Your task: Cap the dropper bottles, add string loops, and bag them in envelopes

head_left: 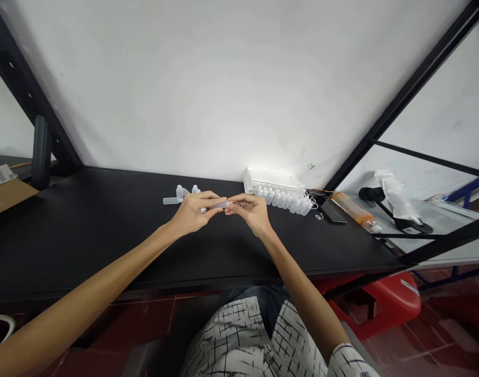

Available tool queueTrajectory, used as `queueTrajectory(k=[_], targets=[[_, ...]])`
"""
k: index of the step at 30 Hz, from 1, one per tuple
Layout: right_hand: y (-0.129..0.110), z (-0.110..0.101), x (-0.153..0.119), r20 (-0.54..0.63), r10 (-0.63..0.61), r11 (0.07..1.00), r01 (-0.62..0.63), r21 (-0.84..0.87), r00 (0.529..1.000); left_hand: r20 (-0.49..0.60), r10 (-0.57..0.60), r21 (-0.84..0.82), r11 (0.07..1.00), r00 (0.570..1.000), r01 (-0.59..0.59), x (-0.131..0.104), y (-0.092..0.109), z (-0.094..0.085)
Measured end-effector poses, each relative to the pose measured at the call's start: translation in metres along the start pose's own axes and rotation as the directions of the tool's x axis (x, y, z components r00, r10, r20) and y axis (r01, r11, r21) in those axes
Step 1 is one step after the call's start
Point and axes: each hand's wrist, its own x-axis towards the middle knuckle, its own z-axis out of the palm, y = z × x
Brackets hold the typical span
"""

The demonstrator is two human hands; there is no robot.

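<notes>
A small translucent plastic bottle lies sideways between my two hands above the black table. My left hand is closed round one end of it, with a white tip showing between the fingers. At the bottle's other end, the fingers of my right hand pinch together; a thin loop shows beside them, partly hidden. Just behind my left hand, several similar bottles rest on the table, some upright and one lying down. To the right of my right hand is a row of small bottles with white loops.
White flat pieces are stacked against the wall behind the row. A loose white loop, a dark phone and an orange-wrapped bottle lie on the right of the black table. Black frame posts flank both sides.
</notes>
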Motion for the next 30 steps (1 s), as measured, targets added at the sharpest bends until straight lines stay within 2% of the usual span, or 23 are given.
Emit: queueTrajectory(k=[2,4,7,10,13,17,20,24,27,29,30], targets=[[-0.0013,0.0005,0.0011,-0.007,0.033,0.999,-0.032,0.027,0.999,-0.017,0.037,0.038,0.999,0.999,-0.036,0.0011,0.0016,0.0002],[-0.0023,-0.0001,0.0026,-0.017,0.043,0.999,-0.043,0.033,0.999,-0.015,0.010,0.053,0.999,1.000,-0.009,0.0026,0.0043,0.0000],[-0.0025,-0.0019,0.0040,-0.044,-0.001,1.000,0.001,-0.009,0.999,0.045,-0.164,-0.032,0.986,0.985,0.166,0.0050,0.0084,-0.0007],[-0.0011,-0.0027,0.0032,-0.043,-0.072,0.995,0.069,-0.077,0.996,0.147,-0.346,-0.163,0.916,0.927,0.368,0.0067,0.0095,-0.0018],[0.0007,-0.0024,0.0012,-0.019,-0.069,0.992,0.067,-0.112,0.997,0.218,-0.389,-0.207,0.878,0.895,0.432,0.0068,0.0075,-0.0034],[0.0013,-0.0014,-0.0012,0.050,0.042,0.994,-0.036,-0.107,0.998,0.176,-0.327,-0.217,0.907,0.928,0.361,0.0053,0.0039,-0.0051],[0.0003,0.0001,-0.0020,0.053,0.056,0.995,-0.052,-0.082,0.997,0.129,-0.255,-0.160,0.948,0.958,0.274,0.0039,0.0022,-0.0041],[-0.0013,0.0020,-0.0014,0.040,0.062,0.998,-0.061,-0.016,0.997,0.048,-0.068,-0.061,0.996,0.997,0.071,0.0016,0.0011,-0.0001],[-0.0020,0.0014,-0.0004,0.051,0.080,0.997,-0.081,0.018,0.995,0.015,0.055,0.002,0.998,0.998,-0.055,0.0007,0.0015,0.0019],[-0.0016,0.0001,0.0001,0.057,0.074,0.997,-0.075,0.014,0.996,0.013,0.052,0.034,0.998,0.999,-0.052,0.0015,0.0027,0.0015],[-0.0010,-0.0006,0.0002,0.056,0.059,0.998,-0.060,0.002,0.997,0.016,0.013,0.046,0.999,1.000,-0.014,0.0022,0.0034,0.0008]])
